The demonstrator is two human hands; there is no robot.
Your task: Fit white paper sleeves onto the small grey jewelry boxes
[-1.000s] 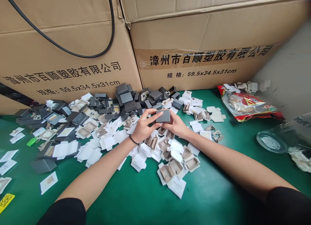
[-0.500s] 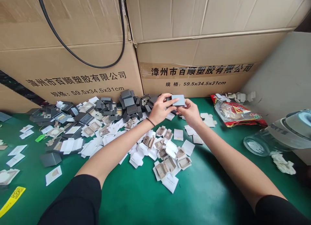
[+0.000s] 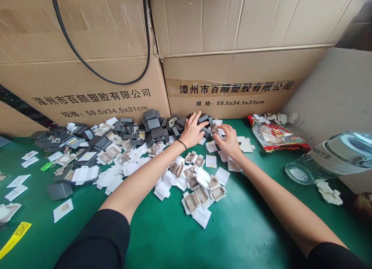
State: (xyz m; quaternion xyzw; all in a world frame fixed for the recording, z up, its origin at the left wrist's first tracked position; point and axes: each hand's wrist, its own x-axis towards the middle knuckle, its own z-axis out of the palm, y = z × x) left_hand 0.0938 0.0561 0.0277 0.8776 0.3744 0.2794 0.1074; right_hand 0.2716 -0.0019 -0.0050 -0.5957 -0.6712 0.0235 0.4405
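My left hand (image 3: 193,132) reaches over the back of a pile of small dark grey boxes (image 3: 154,124). Its fingers are spread, with nothing seen in them. To its right, my right hand (image 3: 228,141) has thumb and fingers apart and bent beside a grey-brown cardboard insert (image 3: 215,125); whether the fingertips touch it is unclear. More dark grey boxes (image 3: 205,120) lie between the hands, partly hidden by the left fingers. White folded cards (image 3: 211,161) and cardboard inserts (image 3: 200,197) are scattered in front of both hands on the green table (image 3: 247,222).
Large cartons (image 3: 232,67) wall off the back, with a black cable (image 3: 122,83) hanging before them. At right are a red plastic bag (image 3: 276,133), a clear bottle (image 3: 316,162) lying on its side and a crumpled tissue (image 3: 329,192). A yellow tag (image 3: 14,238) lies front left.
The grey box that both hands held up is out of them. My left hand has spread its fingers over the dark boxes, and my right hand has lowered slightly to the insert.
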